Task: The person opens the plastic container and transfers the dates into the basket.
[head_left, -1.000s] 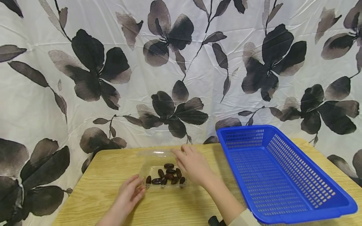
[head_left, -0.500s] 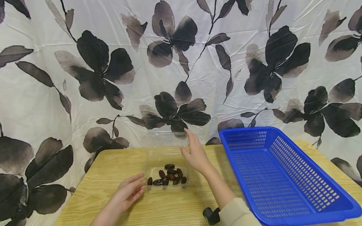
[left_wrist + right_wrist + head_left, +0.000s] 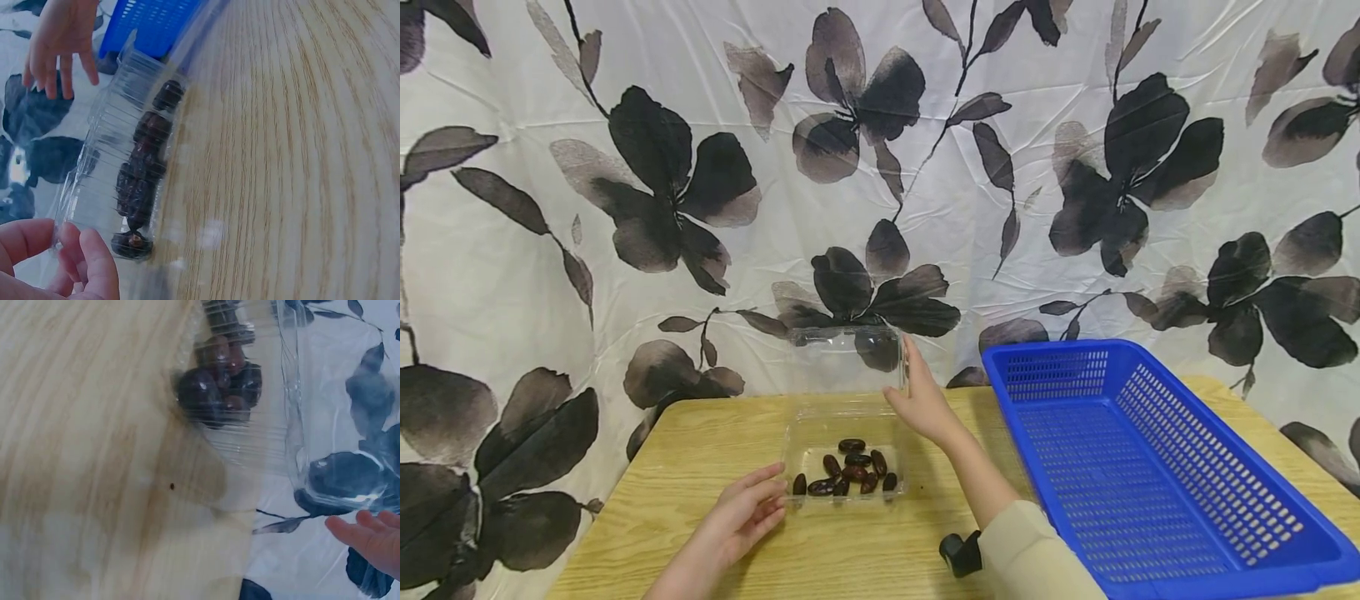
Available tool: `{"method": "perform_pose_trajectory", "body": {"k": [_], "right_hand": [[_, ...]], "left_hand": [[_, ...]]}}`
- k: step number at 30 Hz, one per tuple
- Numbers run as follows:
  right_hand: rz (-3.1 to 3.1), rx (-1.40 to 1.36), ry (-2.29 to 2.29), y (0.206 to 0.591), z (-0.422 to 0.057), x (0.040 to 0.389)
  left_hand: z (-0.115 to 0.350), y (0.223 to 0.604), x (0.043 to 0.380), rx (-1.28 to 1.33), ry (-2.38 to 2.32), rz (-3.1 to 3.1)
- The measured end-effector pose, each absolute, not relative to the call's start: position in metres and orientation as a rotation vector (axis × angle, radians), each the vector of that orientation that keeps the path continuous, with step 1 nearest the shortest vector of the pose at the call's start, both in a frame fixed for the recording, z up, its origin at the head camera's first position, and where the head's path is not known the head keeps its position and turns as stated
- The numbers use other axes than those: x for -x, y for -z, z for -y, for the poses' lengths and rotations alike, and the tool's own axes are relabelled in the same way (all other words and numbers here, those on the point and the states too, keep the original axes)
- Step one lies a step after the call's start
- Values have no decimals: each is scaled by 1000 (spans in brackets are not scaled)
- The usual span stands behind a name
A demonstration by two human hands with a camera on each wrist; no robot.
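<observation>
A clear plastic clamshell box stands on the wooden table with its lid raised upright at the back. Several glossy dark brown dates lie inside, mostly toward the front and right. At the box's left side is my left hand; in the left wrist view its thumb and fingers pinch the box's edge. My right hand is beside the right edge of the lid, fingers extended. In the right wrist view, the fingertips of that right hand come right at the lid's edge.
To the right stands a large blue perforated basket with nothing in it. A small black object lies near the right sleeve. Behind the table hangs a white cloth with dark flowers.
The right hand has lifted the lid from low over the back of the box to upright. The left hand stays at the box's left side.
</observation>
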State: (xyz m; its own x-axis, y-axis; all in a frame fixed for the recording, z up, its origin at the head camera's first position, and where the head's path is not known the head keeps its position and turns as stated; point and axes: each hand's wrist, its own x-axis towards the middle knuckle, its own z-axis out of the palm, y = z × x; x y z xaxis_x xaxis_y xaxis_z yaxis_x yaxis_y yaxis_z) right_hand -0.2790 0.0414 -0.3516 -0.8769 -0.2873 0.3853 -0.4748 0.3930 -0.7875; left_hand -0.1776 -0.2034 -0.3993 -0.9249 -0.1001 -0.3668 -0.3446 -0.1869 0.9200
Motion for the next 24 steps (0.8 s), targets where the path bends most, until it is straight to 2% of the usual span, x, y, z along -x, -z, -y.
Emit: {"method": "perform_pose_trajectory", "body": {"k": [13, 16, 20, 24], "right_hand": [[2811, -549, -1703, 346, -24, 277], [2894, -670, -1393, 353, -15, 271], [2904, -800, -739, 365, 0, 262], [2902, -748, -223, 378, 13, 253]], "left_hand": [[207, 399, 178, 516, -2285, -1825], [208, 400, 179, 495, -2301, -1810], [209, 400, 180, 460, -2294, -1821], [209, 400, 181, 430, -2287, -1827]]}}
